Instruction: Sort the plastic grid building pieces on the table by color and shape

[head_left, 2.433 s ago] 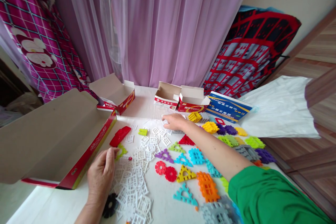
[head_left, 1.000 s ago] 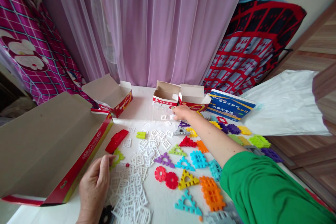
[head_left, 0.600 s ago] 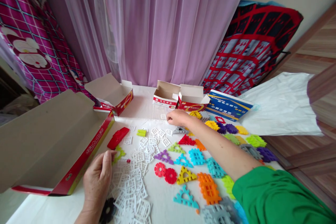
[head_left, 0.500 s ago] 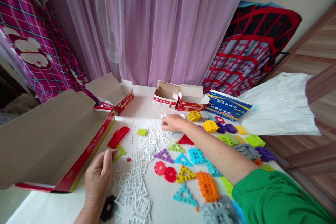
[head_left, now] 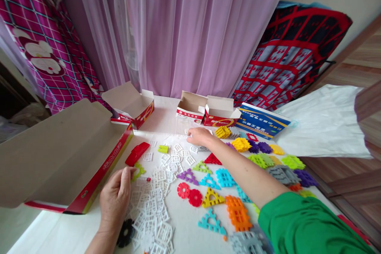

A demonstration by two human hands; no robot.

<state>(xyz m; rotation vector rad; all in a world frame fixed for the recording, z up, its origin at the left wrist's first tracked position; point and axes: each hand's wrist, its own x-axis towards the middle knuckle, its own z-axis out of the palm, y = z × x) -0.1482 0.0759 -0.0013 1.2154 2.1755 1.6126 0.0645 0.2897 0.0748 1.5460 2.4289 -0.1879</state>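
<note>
My left hand (head_left: 115, 196) is closed, thumb pressed to curled fingers, beside a yellow-green plastic piece (head_left: 138, 170). Whatever it may hold is hidden. White window-shaped pieces (head_left: 153, 204) lie heaped to its right, and a black notched disc (head_left: 126, 233) is by the wrist. Farther back, my right hand (head_left: 200, 137) reaches to the table with fingers bent together. A small white piece (head_left: 186, 131) shows at its fingertips; I cannot tell whether it is gripped. Near that hand lie more white pieces (head_left: 194, 149) and a yellow block stack (head_left: 223, 132).
A large open box (head_left: 102, 170) stands left, a smaller box (head_left: 143, 115) behind it. Two open boxes (head_left: 190, 116) and a blue box (head_left: 262, 121) line the back. Coloured blocks, including an orange one (head_left: 238, 213), spread under my right arm. A red piece (head_left: 137, 154) lies left.
The view has shifted slightly, moving the scene a little to the right. Both hands keep nearly the same places and poses; no piece has visibly been moved.
</note>
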